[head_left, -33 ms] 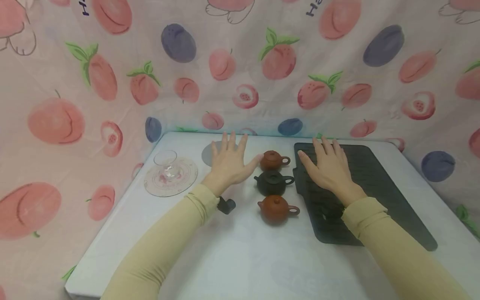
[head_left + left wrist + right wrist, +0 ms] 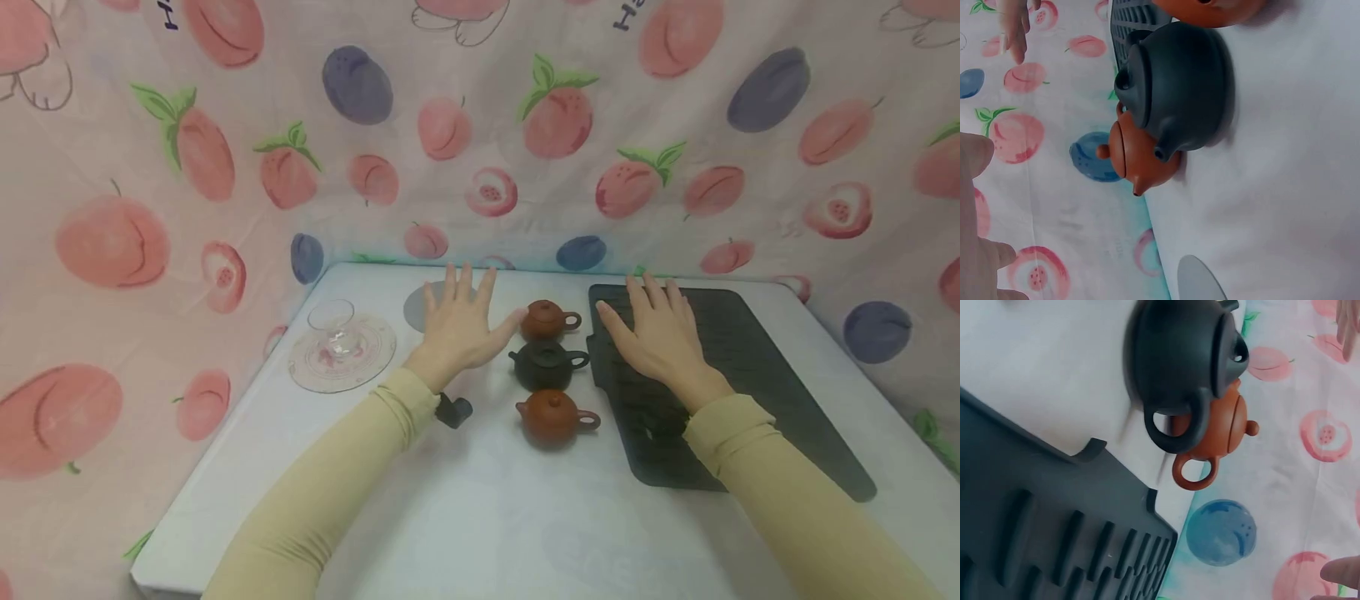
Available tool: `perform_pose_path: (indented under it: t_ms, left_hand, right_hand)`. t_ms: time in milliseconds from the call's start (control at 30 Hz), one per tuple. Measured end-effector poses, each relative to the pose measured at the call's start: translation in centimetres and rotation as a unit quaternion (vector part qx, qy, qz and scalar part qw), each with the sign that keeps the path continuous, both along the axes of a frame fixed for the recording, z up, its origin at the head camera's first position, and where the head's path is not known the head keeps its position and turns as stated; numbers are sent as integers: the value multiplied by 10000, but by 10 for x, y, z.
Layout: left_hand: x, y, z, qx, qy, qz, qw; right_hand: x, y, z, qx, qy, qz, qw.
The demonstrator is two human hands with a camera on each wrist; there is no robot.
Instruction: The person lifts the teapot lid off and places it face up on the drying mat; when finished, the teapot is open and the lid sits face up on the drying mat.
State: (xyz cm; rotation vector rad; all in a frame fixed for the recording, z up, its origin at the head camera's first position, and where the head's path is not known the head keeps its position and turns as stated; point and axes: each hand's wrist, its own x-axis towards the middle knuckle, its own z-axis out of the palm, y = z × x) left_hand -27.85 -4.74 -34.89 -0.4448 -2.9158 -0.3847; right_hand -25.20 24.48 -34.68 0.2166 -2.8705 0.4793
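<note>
My left hand [image 2: 457,327] is held over the table with its fingers spread, left of the teapots and holding nothing. In the head view its thumb tip overlaps the rear brown teapot [image 2: 547,320]; the left wrist view shows the hand well above the table. Above the dark ridged tray [image 2: 757,375], my right hand [image 2: 660,337] hangs with straight, parted fingers, also holding nothing. Between the hands a black teapot [image 2: 546,367] stands in the middle of the row, and an orange-brown teapot [image 2: 551,419] is nearest me. All three have lids, with handles turned right.
A clear glass [image 2: 332,321] stands on a round patterned mat [image 2: 307,379] at the left. Partly behind my left hand lies a grey disc [image 2: 417,307]. Fruit-patterned cloth [image 2: 480,125] rises behind the white table [image 2: 480,517].
</note>
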Motion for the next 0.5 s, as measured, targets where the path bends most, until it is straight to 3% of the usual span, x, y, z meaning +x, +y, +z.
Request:
perform_pose_path:
  t_ms: [300, 500]
  left_hand:
    - [7, -1, -6, 9, -44, 2, 10000]
    - [22, -2, -25, 792, 277, -177, 9963]
  right_hand:
    - [12, -5, -9, -23, 76, 190, 9998]
    - [34, -20, -26, -484, -18, 780, 9958]
